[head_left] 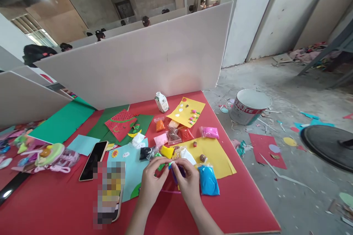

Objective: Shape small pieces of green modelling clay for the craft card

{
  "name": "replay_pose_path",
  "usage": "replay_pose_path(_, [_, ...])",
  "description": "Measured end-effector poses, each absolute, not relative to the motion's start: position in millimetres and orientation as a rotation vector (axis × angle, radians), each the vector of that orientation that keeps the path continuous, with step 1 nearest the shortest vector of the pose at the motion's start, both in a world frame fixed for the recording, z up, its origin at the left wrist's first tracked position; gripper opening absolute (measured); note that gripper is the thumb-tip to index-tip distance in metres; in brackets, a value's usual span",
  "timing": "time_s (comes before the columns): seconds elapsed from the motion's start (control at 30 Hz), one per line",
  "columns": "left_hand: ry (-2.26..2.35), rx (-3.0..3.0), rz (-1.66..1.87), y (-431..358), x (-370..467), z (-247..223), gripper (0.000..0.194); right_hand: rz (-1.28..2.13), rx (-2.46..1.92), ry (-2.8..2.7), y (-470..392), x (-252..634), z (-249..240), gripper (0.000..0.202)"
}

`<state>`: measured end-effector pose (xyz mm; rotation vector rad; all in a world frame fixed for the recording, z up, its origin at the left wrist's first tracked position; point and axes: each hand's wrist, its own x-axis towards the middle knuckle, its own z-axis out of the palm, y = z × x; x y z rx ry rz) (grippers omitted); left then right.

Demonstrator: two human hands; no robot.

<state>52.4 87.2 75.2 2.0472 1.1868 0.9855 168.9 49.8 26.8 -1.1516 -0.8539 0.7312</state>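
Red table (55, 205) first, big and wide, with white boards (143, 62) standing behind. Then yellow paper (217, 154) and pale blue paper (132, 169) lying flat under small bags of clay. Blue bag (208, 180) just beside the right hand (190, 181). Black phone (93, 160) well off to the left. Smallest of all, a little purple bag (176, 172) with a bit of blue and green at its top, low in the middle of the table, right between both hands. Left hand (151, 181) pinching that top edge with fingertips; right hand pinching too, thumb on top. Best to hold near the opening, pull gently and evenly, keep the bag low over the paper so no clay drops or rolls away.
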Motion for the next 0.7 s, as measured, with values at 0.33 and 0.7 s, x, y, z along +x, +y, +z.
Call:
replay_pose_path(0.33, [1.167, 1.659, 1.010, 83, 62, 60, 0.024, 0.759, -1.160, -0.745, 47, 176, 24, 0.014])
replay_pose_path(0.7, [1.250, 2.096, 1.330, 53, 30, 66, 0.007, 1.141, -0.939, -0.872, 35, 165, 35, 0.029])
